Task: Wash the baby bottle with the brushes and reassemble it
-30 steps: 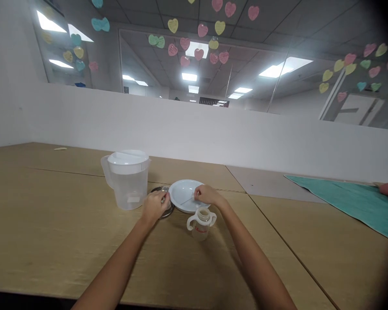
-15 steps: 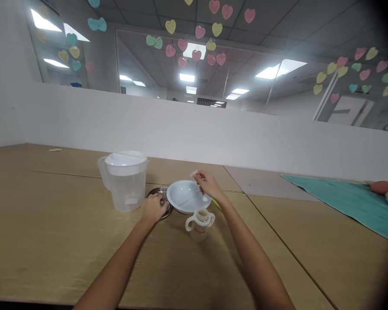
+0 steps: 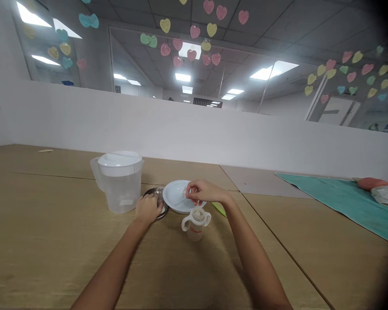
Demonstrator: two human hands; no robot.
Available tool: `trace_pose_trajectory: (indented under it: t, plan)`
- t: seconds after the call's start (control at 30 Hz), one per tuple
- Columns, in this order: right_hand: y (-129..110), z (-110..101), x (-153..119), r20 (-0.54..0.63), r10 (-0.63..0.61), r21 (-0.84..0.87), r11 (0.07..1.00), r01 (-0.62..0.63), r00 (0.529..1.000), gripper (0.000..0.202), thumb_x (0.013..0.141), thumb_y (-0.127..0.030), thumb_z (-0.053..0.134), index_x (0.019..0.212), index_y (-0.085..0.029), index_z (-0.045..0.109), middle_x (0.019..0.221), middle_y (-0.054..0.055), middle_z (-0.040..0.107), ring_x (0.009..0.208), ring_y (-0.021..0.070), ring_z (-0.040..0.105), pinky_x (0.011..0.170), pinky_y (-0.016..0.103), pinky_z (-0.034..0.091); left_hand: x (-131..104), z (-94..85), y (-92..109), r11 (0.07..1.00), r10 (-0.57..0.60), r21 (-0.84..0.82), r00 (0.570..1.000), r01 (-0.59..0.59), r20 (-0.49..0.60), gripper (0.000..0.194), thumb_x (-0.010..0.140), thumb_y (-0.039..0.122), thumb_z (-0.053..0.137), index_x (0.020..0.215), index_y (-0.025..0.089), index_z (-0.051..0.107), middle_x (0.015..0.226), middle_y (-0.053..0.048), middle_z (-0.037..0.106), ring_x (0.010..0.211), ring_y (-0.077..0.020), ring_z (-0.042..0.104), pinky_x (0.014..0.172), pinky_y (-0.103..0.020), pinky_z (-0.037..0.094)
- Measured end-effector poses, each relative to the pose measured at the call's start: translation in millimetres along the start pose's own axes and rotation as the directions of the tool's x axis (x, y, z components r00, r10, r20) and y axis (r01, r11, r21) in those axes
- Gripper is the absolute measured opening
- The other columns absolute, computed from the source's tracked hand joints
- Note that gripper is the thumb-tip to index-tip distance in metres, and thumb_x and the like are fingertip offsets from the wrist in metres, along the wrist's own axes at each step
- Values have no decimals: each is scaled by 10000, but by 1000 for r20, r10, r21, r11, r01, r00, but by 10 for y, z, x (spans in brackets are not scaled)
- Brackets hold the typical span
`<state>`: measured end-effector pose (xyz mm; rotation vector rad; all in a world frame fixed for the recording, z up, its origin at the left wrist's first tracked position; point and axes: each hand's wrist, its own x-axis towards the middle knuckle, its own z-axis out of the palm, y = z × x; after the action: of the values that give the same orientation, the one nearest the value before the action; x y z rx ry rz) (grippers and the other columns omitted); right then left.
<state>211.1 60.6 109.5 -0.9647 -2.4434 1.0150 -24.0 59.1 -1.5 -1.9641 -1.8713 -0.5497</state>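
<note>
My left hand (image 3: pixel 148 208) rests with bent fingers over a round metal dish (image 3: pixel 164 213), beside a small clear object (image 3: pixel 159 192); what its fingers hold, if anything, is hidden. Above the white bowl (image 3: pixel 173 199), my right hand (image 3: pixel 198 191) pinches a small whitish piece (image 3: pixel 184 193). A two-handled baby bottle (image 3: pixel 195 229) with red lettering stands upright just in front of the bowl, nearer to me. Its mouth shows a pale ring, and no cap or teat is on top.
A lidded clear pitcher (image 3: pixel 123 189) stands left of the dish. Something green (image 3: pixel 219 209) lies right of the bowl. On the far right, a teal cloth (image 3: pixel 336 198) carries a reddish item (image 3: pixel 373 184). A white wall (image 3: pixel 181 129) rises behind the table.
My right hand has moved left and slightly down, over the bowl, and has turned so its fingers point left. My left hand stays at the dish. The whole view has shifted a little.
</note>
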Motion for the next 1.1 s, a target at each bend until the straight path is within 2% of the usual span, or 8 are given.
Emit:
trace_pose_trajectory:
  t: [0.13, 0.3, 0.5, 0.63, 0.73, 0.8, 0.9, 1.1]
  plan:
    - [-24, -83, -87, 77, 10, -126, 992, 0, 997, 145, 670, -264, 627, 714, -142, 561, 641, -19, 576, 588, 84, 520, 509, 168, 392, 9, -111, -45, 995, -98, -28, 994, 97, -54, 348, 845, 372, 365, 742, 148, 611, 774, -112, 643, 744, -242, 594, 628, -313, 351]
    - [-34, -153, -146, 106, 140, -373, 923, -91, 985, 231, 570, -320, 711, 698, -146, 631, 660, -30, 601, 645, 108, 525, 525, 185, 336, -12, -235, -40, 952, -257, -227, 940, 207, -224, 322, 873, 384, 349, 713, 180, 540, 730, -46, 602, 659, -177, 546, 541, -270, 275]
    - [-65, -171, -194, 106, 168, -335, 934, -124, 980, 434, 538, -359, 747, 912, -151, 671, 907, 35, 663, 840, 177, 588, 670, 219, 418, -73, -335, 181, 918, -139, -396, 904, -36, -404, 285, 897, 348, 333, 706, 184, 468, 723, -24, 511, 674, -146, 486, 614, -248, 333]
    - [-162, 22, -176, -76, -27, -348, 937, -1, 997, 732, 579, -401, 738, 1230, -171, 495, 1077, 86, 605, 943, 207, 565, 772, 286, 426, -151, -355, 348, 882, 42, -410, 906, -231, -421, 245, 891, 352, 343, 765, 183, 467, 763, -38, 491, 722, -160, 474, 690, -271, 376]
    - [-237, 287, -66, -74, -242, -383, 903, 196, 967, 703, 582, -372, 751, 1205, -194, 478, 1087, 72, 586, 956, 206, 550, 765, 285, 418, -195, -342, 423, 810, 71, -500, 897, -307, -436, 228, 884, 357, 350, 789, 185, 467, 820, -61, 514, 791, -173, 487, 743, -292, 399]
    - [-269, 438, 24, -62, -295, -396, 884, 248, 953, 498, 630, -378, 722, 1050, -181, 540, 962, 48, 612, 853, 190, 563, 693, 267, 413, -205, -327, 444, 749, 30, -579, 890, -321, -455, 239, 878, 370, 356, 772, 188, 468, 829, -64, 527, 807, -174, 497, 755, -293, 409]
    - [-282, 545, 115, -113, -269, -425, 883, 198, 956, 393, 682, -464, 668, 914, -166, 558, 832, 41, 614, 759, 186, 557, 623, 258, 385, -197, -309, 455, 645, -124, -720, 894, -257, -430, 259, 870, 385, 383, 721, 189, 466, 725, -18, 519, 701, -141, 491, 674, -253, 408]
    - [-234, 566, 173, -192, -357, -411, 875, 256, 914, 527, 760, -520, 581, 1141, -163, 505, 967, 78, 630, 866, 208, 570, 698, 275, 389, -146, -318, 480, 345, -391, -935, 894, -79, -220, 346, 844, 468, 429, 650, 182, 419, 569, 33, 437, 541, -98, 403, 506, -200, 338]
